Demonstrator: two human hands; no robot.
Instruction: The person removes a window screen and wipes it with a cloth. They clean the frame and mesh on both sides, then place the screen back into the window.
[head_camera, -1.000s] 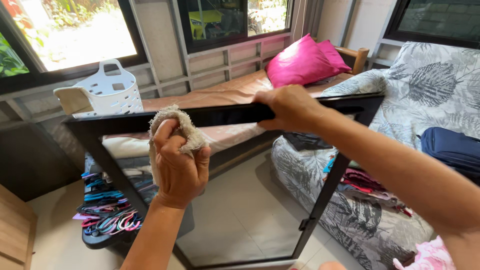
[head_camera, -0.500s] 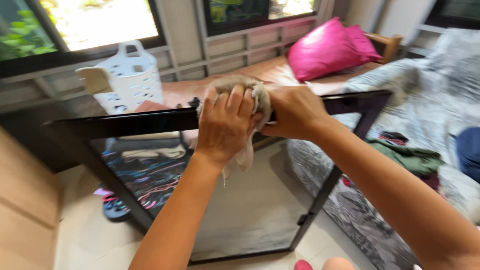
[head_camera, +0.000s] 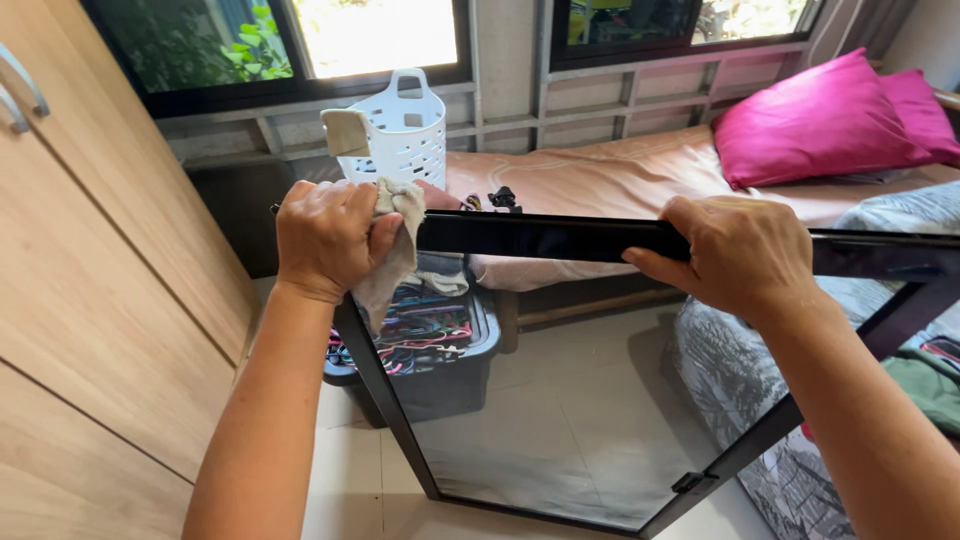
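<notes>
Black-framed glass panel (head_camera: 560, 420) held upright over tiled floor, top bar running left-right, long axis nearly level. Grey cloth (head_camera: 392, 250) pressed on bar's left corner, wrapped by closed left hand (head_camera: 325, 238). Right hand (head_camera: 735, 250) clamped on bar further right, well apart. White basket (head_camera: 392, 125) seen behind, on bed (head_camera: 600, 175).

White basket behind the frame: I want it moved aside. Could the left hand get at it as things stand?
Probably yes: the left hand is just in front of the white basket, nothing between them, though it holds a cloth.
</notes>
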